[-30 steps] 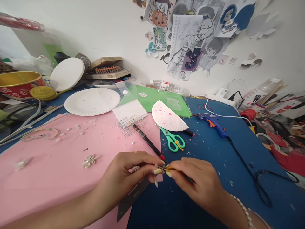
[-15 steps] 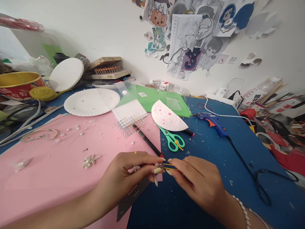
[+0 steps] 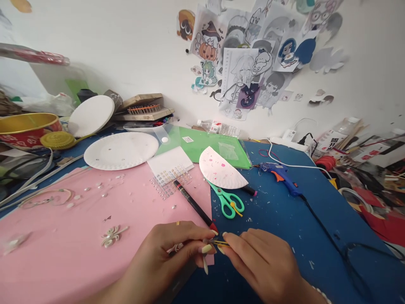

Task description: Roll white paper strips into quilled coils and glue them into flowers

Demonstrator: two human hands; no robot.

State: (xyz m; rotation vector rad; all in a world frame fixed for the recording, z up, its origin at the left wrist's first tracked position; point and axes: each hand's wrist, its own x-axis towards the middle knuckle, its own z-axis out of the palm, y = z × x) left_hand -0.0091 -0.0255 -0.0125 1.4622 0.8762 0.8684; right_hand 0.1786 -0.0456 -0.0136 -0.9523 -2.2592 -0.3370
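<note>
My left hand (image 3: 171,257) and my right hand (image 3: 262,264) meet low in the middle of the view. Both pinch a thin yellow strip (image 3: 219,242) between their fingertips, over the edge of the pink sheet (image 3: 63,245). A small coiled white paper piece (image 3: 175,248) shows under my left fingers. A black pen with a red tip (image 3: 193,204) lies just beyond my hands. Green scissors (image 3: 228,202) lie on the blue mat (image 3: 300,228) nearby.
A folded half paper plate (image 3: 221,169) rests by a green folder (image 3: 205,141). A blue glue gun (image 3: 280,177) with its black cord lies at right. Whole paper plate (image 3: 122,150), gem sticker sheet (image 3: 169,175) and coiled paper shapes (image 3: 112,234) lie on the left. Clutter lines both sides.
The camera has tilted up, so everything sits lower in the picture. My hands keep pinching the yellow strip, fingertips a little closer together.
</note>
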